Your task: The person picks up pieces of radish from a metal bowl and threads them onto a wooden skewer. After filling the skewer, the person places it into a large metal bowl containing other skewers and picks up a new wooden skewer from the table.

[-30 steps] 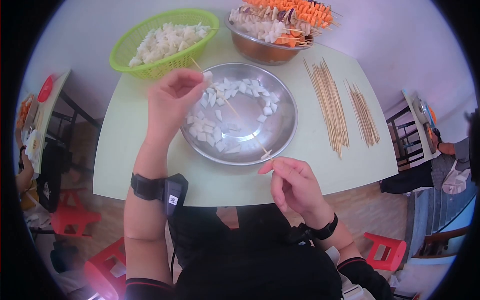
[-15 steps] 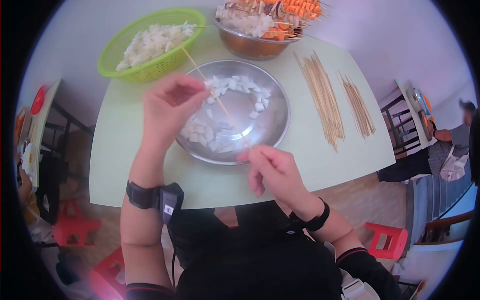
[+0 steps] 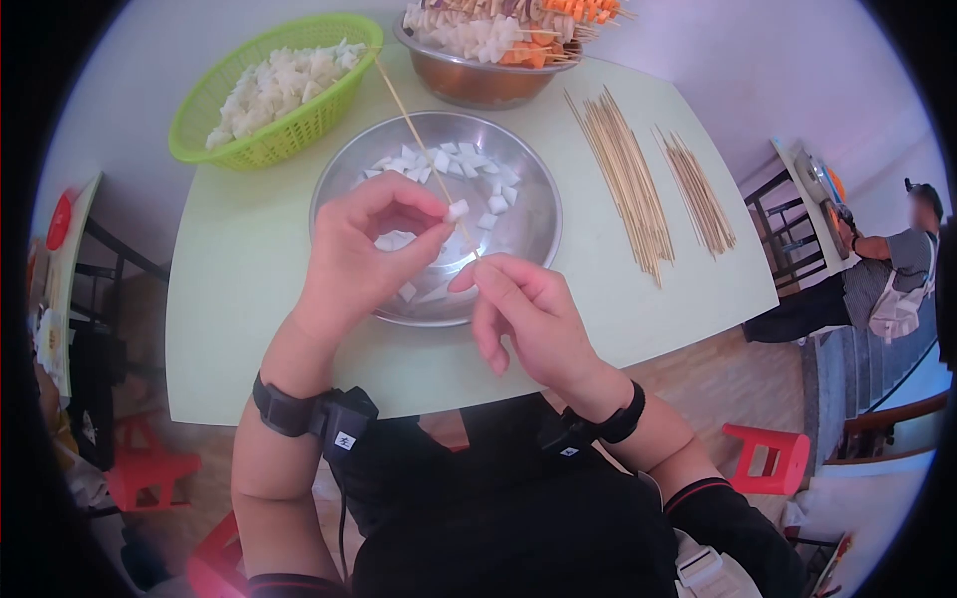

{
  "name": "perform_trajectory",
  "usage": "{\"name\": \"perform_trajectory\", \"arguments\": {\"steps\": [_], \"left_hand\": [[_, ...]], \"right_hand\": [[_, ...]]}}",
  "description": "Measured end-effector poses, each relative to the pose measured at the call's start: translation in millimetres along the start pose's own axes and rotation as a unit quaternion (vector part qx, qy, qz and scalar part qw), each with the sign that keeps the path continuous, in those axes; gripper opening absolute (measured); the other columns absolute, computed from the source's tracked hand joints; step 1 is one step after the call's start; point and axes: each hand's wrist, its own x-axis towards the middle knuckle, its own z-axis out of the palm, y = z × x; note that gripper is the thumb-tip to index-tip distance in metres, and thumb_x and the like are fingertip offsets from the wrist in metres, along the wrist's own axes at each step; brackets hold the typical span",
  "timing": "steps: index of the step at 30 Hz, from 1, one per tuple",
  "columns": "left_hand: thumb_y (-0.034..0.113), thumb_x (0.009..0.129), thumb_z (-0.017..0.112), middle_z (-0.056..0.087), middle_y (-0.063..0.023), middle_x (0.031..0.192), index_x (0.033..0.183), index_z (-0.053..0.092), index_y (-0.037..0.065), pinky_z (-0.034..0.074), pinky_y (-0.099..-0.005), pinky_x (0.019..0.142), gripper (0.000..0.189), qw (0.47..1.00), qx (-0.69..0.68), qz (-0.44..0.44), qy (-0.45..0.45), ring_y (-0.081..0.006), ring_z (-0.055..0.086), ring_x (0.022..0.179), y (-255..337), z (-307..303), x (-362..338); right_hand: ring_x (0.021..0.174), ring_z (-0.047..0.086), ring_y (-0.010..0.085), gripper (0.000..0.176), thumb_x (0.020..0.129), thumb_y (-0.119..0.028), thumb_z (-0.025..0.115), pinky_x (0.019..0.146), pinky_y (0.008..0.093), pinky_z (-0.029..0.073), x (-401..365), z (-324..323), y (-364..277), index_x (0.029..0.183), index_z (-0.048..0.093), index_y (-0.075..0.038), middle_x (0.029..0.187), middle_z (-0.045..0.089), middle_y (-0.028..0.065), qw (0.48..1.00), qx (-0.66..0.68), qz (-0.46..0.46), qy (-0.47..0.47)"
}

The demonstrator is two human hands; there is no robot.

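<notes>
Now: left hand (image 3: 364,254) pinching white cube (image 3: 457,210) on skewer (image 3: 410,125); right hand (image 3: 533,319) pinching skewer's near end. Both hands over steel bowl (image 3: 536,229) of cubes, mid-table. Skewer tip slants far-left, over green basket (image 3: 269,145) rim. Bare sticks (image 3: 623,169) lie right.

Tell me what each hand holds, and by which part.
Left hand pinches a white cube by its sides; right hand pinches the skewer at its near end.

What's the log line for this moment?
left hand: pinches cube on skewer | right hand: holds skewer's near end | below: bowl of cubes
</notes>
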Motion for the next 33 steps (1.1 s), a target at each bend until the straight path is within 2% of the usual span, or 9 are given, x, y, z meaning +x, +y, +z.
{"name": "perform_trajectory", "arguments": {"steps": [12, 18, 21, 23, 26, 33], "left_hand": [[-0.004, 0.077, 0.067, 0.062, -0.0042, 0.088, 0.089, 0.061, 0.000, 0.049, -0.0249, 0.078, 0.014, 1.000, -0.003, 0.002, -0.001, -0.0116, 0.062, 0.084, 0, 2, -1], [-0.004, 0.077, 0.067, 0.062, -0.0041, 0.088, 0.089, 0.060, 0.000, 0.049, -0.0248, 0.078, 0.014, 1.000, -0.013, -0.001, -0.002, -0.0115, 0.062, 0.084, -2, 4, -1], [-0.006, 0.078, 0.066, 0.061, -0.0038, 0.090, 0.090, 0.060, -0.001, 0.049, -0.0254, 0.079, 0.015, 1.000, -0.011, -0.006, -0.007, -0.0111, 0.060, 0.085, -2, 4, -1], [-0.006, 0.078, 0.066, 0.060, -0.0037, 0.090, 0.089, 0.060, -0.001, 0.049, -0.0255, 0.079, 0.014, 1.000, -0.008, -0.009, -0.007, -0.0112, 0.060, 0.085, -3, 5, -1], [-0.006, 0.077, 0.066, 0.060, -0.0039, 0.090, 0.089, 0.060, 0.000, 0.049, -0.0257, 0.079, 0.015, 1.000, -0.012, -0.002, -0.019, -0.0114, 0.060, 0.085, -3, 5, -1], [-0.006, 0.078, 0.065, 0.059, -0.0042, 0.090, 0.090, 0.059, 0.000, 0.049, -0.0263, 0.080, 0.014, 1.000, -0.001, 0.003, -0.030, -0.0121, 0.060, 0.087, -2, 6, -2]], "right_hand": [[0.042, 0.046, 0.0094, 0.029, 0.099, -0.023, 0.039, 0.042, 0.0215, 0.039, -1, -5, 5, 0.100, 0.056, 0.000, 0.054, 0.052, 0.0033, 1.000, 0.015, -0.004, -0.016], [0.039, 0.044, 0.0105, 0.030, 0.098, -0.024, 0.040, 0.039, 0.0220, 0.036, 0, -9, 2, 0.098, 0.057, 0.001, 0.053, 0.051, 0.0038, 0.991, 0.129, 0.030, -0.030], [0.038, 0.045, 0.0100, 0.030, 0.099, -0.024, 0.040, 0.039, 0.0217, 0.037, -1, -5, 2, 0.098, 0.057, 0.001, 0.053, 0.052, 0.0036, 0.992, 0.122, 0.035, -0.025], [0.039, 0.046, 0.0085, 0.029, 0.099, -0.024, 0.041, 0.039, 0.0207, 0.038, -4, 2, 1, 0.099, 0.058, 0.000, 0.054, 0.052, 0.0030, 1.000, -0.005, 0.007, 0.024], [0.041, 0.047, 0.0069, 0.028, 0.099, -0.024, 0.042, 0.040, 0.0197, 0.039, -3, 2, 2, 0.102, 0.058, -0.001, 0.054, 0.053, 0.0022, 0.997, -0.064, -0.023, 0.044], [0.042, 0.048, 0.0063, 0.029, 0.099, -0.023, 0.043, 0.041, 0.0193, 0.039, -1, 1, 3, 0.106, 0.059, 0.000, 0.055, 0.053, 0.0020, 0.997, -0.061, -0.025, 0.043]]}}
